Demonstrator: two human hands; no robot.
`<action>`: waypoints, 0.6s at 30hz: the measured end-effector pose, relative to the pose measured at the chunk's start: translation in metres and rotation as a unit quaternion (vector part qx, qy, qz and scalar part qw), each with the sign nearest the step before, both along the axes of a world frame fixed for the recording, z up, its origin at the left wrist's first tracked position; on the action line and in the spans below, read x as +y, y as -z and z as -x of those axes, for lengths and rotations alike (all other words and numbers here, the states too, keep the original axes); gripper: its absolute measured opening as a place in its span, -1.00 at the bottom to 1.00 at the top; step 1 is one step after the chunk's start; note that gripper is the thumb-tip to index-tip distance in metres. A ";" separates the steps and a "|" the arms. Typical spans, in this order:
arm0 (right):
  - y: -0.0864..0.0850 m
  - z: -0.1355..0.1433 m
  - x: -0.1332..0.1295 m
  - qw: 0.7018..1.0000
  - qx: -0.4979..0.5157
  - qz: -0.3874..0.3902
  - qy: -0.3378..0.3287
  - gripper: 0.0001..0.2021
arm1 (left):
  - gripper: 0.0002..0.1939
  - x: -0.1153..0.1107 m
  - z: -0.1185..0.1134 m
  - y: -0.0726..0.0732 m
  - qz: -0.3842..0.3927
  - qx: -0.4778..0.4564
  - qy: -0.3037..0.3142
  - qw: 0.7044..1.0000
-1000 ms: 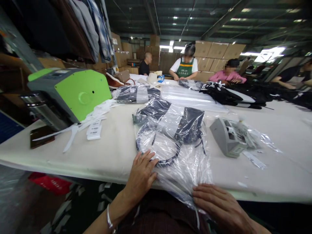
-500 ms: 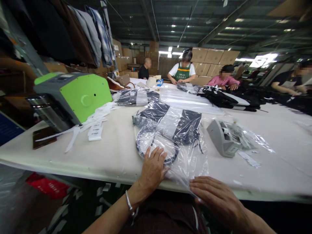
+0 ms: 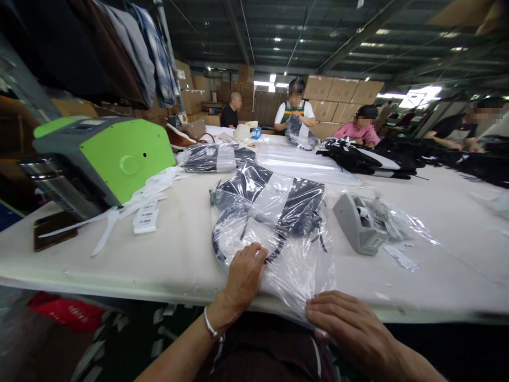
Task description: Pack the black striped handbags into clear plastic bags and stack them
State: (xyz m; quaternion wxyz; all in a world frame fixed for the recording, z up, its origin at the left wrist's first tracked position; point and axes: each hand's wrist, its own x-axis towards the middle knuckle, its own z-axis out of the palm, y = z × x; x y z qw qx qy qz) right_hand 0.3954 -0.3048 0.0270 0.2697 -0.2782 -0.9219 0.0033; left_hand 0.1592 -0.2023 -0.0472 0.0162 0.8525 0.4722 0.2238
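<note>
A clear plastic bag (image 3: 296,265) lies near the table's front edge, with a dark folded garment (image 3: 304,199) and a pale band across it inside. A dark loop shows through the plastic at its lower left. My left hand (image 3: 245,270) has its fingers curled together on the bag beside this loop, closed on the plastic. At the bag's lower right corner, by the table edge, my right hand (image 3: 345,318) has its fingers pressed together, gripping the plastic; its thumb is mostly hidden.
A green and grey machine (image 3: 127,154), a steel flask (image 3: 59,185) and a phone (image 3: 55,232) stand or lie at left. The grey tape dispenser (image 3: 358,228) is right of the bag. Bagged garments (image 3: 218,158) lie behind; several people are across the table.
My left hand's fingers have curled in from a flatter spread, bunching the plastic. My right hand stays at the bag's corner. Across the table, a person has lifted a bagged dark item.
</note>
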 end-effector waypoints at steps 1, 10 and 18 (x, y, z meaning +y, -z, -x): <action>0.001 0.000 -0.001 1.000 -0.007 0.007 -0.001 -0.77 | -0.78 0.000 0.003 0.002 -0.005 0.009 0.001 1.000; -0.033 0.020 0.041 0.997 0.074 0.002 0.019 -0.81 | -0.85 0.014 0.029 -0.017 0.058 0.009 0.095 0.994; -0.030 0.062 0.183 0.954 0.195 0.112 0.199 -0.69 | -0.69 0.025 0.073 -0.044 0.368 -0.268 0.120 0.882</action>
